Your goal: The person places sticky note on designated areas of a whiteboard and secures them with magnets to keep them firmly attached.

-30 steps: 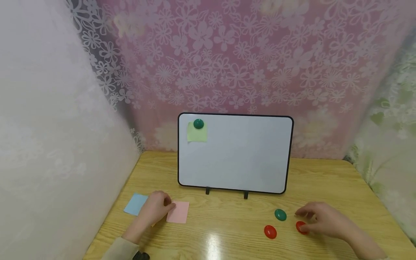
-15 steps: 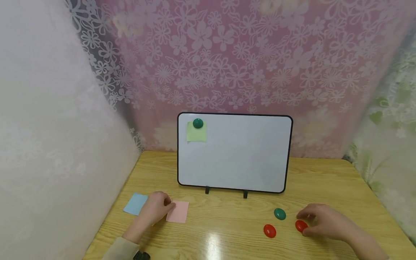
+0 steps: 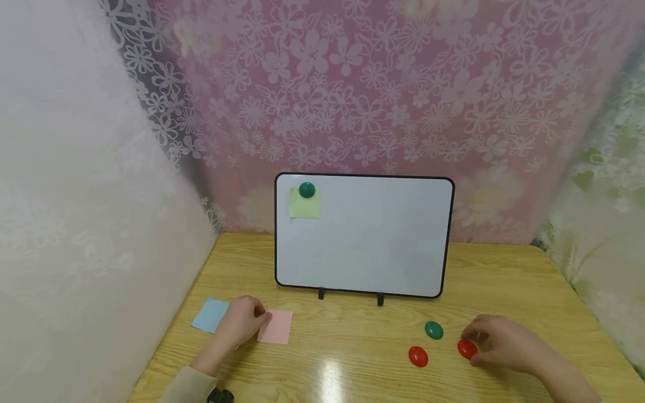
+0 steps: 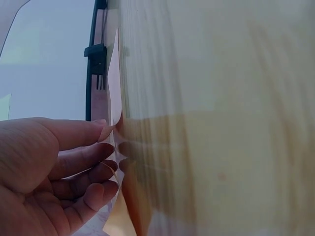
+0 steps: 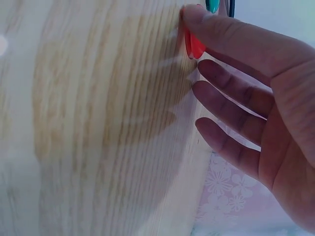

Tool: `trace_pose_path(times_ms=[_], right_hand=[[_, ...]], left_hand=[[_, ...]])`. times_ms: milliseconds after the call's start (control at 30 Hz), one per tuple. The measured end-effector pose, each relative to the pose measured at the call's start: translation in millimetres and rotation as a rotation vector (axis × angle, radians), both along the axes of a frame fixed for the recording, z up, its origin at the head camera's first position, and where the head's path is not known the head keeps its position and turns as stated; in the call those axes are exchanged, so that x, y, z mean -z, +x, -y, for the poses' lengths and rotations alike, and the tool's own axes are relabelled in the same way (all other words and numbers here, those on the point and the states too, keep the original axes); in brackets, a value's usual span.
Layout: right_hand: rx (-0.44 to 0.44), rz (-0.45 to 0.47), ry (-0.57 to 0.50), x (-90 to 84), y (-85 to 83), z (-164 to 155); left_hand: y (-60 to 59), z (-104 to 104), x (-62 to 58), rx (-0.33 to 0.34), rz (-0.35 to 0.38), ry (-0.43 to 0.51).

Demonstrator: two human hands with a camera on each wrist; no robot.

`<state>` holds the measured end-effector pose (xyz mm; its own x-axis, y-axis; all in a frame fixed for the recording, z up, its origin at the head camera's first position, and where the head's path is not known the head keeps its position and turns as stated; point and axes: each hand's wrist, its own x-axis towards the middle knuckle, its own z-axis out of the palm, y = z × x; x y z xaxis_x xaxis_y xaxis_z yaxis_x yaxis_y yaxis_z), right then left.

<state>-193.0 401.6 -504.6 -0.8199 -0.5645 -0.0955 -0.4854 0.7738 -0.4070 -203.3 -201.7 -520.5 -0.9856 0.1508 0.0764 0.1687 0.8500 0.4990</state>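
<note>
On the left side of the wooden table (image 3: 353,369), your left hand (image 3: 241,324) is resting palm down between two sticky notes: the blue note (image 3: 209,315) pokes out on its left, and the pink note (image 3: 277,327) lies just to its right. Your fingertips (image 4: 106,132) are touching the near edge of that pink note, and in the left wrist view the edge looks lifted a bit off the wood where the fingers meet it. The fingers are only lightly bent, more pressing than gripping, so no real pinch on the paper as far as I can see.

Behind that, in the middle, the whiteboard (image 3: 373,246) stands upright on its two little black feet. There's a green note (image 3: 304,205) pinned in its top left corner by a green magnet (image 3: 307,190).

Moving right, you've got three loose magnets on the table in front of the board: a red magnet (image 3: 417,356) nearest you, a second green magnet (image 3: 434,330) just behind it, and another red one (image 3: 467,349) off to the right. Your right hand (image 3: 504,342) is on that far red one. The right wrist view shows one fingertip (image 5: 197,14) pressed against it, with the other fingers spread loose underneath and touching nothing. Can't tell if the thumb is on its other side, so whether you actually have hold of it is unclear.
</note>
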Motion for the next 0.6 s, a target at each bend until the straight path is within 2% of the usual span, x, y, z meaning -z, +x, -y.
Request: trace_pose_path(times_ms=[300, 600], right_hand=[[0.002, -0.005, -0.002, 1.3, 2.9, 0.5], [0.026, 0.000, 0.012, 1.0, 6.7, 2.9]], left_hand=[[0.4, -0.1, -0.5, -0.001, 0.017, 0.034], [2.0, -0.5, 0.5, -0.049, 0.010, 0.101]])
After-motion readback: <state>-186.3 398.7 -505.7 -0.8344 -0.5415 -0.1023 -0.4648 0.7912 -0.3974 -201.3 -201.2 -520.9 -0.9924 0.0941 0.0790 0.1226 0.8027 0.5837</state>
